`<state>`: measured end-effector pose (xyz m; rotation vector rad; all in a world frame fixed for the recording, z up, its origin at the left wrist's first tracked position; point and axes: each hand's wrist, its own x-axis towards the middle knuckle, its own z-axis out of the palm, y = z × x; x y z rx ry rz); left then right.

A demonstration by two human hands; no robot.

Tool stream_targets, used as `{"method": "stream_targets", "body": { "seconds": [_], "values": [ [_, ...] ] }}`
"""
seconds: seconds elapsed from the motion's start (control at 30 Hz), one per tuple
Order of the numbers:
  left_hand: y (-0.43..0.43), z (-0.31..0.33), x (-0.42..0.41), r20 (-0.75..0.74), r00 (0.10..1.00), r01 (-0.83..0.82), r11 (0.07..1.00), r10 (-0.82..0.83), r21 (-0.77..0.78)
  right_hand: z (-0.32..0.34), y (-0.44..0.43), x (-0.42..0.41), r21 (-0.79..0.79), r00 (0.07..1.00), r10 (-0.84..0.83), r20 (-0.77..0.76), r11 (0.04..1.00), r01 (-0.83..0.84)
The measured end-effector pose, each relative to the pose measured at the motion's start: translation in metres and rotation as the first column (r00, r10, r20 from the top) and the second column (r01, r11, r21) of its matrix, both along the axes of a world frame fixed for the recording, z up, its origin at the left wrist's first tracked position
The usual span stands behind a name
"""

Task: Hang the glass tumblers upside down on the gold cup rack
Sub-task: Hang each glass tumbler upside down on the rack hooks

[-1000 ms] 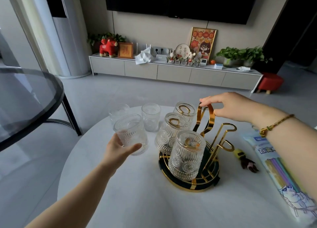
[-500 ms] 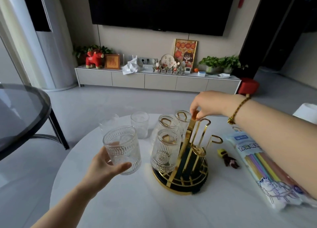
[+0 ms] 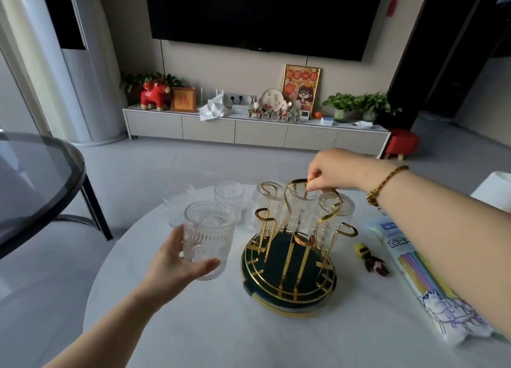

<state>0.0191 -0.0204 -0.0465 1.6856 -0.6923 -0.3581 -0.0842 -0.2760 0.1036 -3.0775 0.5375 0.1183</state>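
Observation:
The gold cup rack [image 3: 289, 273] with a dark green base stands mid-table on the white round table [image 3: 221, 326]. My right hand [image 3: 336, 171] pinches the top of its central gold handle. Three tumblers hang upside down on its far pegs, among them one at the back left [image 3: 266, 207] and one at the back right [image 3: 336, 210]. Two near pegs [image 3: 261, 215] are bare. My left hand [image 3: 177, 265] holds an upright embossed glass tumbler [image 3: 207, 237] left of the rack, above the table. Two more tumblers [image 3: 229, 199] stand upright behind it.
A packet of coloured straws [image 3: 423, 276] lies along the right side of the table, with a small toy figure [image 3: 372, 260] between it and the rack. A dark glass table [image 3: 41, 185] stands at the left. A TV cabinet [image 3: 257, 131] lines the far wall.
The rack has been turned by its handle, so the hung tumblers now sit at the far side and bare pegs face me. My left hand has kept hold of its tumbler.

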Motion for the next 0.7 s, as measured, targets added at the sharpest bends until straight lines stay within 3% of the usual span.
{"method": "stream_targets", "body": {
  "seconds": [0.17,0.37,0.53,0.7],
  "values": [
    [-0.005,0.013,0.007,0.038,0.999,-0.038,0.997,0.035,0.067,-0.002,0.004,0.002,0.114,0.992,-0.113,0.047,0.988,0.107],
    [-0.014,0.034,0.026,0.302,0.953,-0.113,0.967,0.040,0.230,-0.011,0.012,0.001,0.258,0.974,-0.215,0.066,0.947,0.191],
    [-0.027,0.054,0.036,0.463,0.885,-0.122,0.932,-0.054,0.341,-0.015,0.018,0.003,0.281,0.964,-0.260,0.051,0.930,0.236],
    [-0.037,0.073,0.047,0.583,0.785,-0.134,0.862,-0.209,0.490,-0.023,0.019,0.001,0.328,0.944,-0.304,0.132,0.912,0.247]
  ]
}}
